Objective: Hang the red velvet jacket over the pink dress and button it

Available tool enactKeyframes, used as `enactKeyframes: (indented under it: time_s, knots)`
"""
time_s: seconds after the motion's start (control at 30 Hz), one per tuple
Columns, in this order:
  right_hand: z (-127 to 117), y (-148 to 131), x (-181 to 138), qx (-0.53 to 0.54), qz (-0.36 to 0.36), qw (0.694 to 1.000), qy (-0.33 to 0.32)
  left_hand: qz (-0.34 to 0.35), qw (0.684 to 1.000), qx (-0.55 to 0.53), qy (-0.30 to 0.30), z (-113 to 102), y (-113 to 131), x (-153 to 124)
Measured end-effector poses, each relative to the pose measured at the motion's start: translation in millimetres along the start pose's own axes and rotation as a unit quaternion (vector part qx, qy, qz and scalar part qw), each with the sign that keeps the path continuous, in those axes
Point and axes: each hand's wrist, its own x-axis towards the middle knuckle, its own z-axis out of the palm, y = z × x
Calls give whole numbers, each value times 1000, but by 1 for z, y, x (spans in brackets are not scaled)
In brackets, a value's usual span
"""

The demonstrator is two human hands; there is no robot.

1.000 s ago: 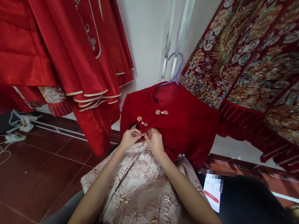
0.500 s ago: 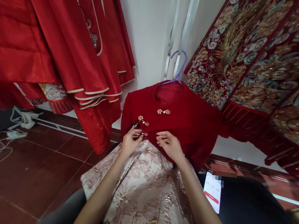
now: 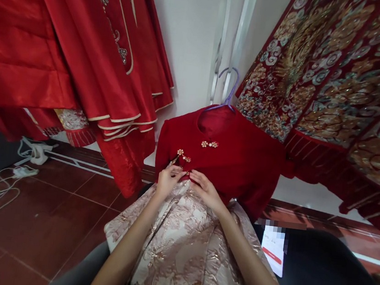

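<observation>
Center frame, left hand (image 3: 168, 179) pinched the lowest pearl frog button (image 3: 185, 173) on the hanging red velvet dress (image 3: 243, 163), right hand (image 3: 205, 189) open-fingered pressing cloth beside it; apparently mid-fastening, next needed loop eased over knot.

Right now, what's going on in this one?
A person has a red velvet dress with a pale brocade skirt spread in front, on a purple hanger. The left hand and right hand meet fingertip to fingertip at the lowest beaded flower fastening on the bodice. Two fastenings above look closed; this one's state is hidden.
</observation>
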Motion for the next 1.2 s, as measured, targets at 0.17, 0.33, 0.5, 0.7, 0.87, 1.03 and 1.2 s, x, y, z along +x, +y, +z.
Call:
enactKeyframes:
  time_s: [0.17,0.33,0.5,0.7,0.87,1.03,1.2]
  knots:
    - [1,-2,0,-5,13,1000,-9,-28,998,-60,16,3,-5,2]
    - [2,0,0,1,9,1000,-6,-70,993,-90,33,6,-1,5]
    - [0,-5,-1,-30,3,1000,5,-90,988,-121,-18,0,14,-1]
    - [1,-28,-8,-186,-39,979,75,-103,956,-181,-207,-4,36,-12]
    - [-5,-47,-12,-191,-13,981,33,-138,944,-298,-13,12,40,6]
    - [-16,-57,-11,-152,-33,988,17,-135,926,-351,33,20,41,15]
    - [-21,-64,-12,-145,-36,989,3,-146,912,-381,52,23,50,12]
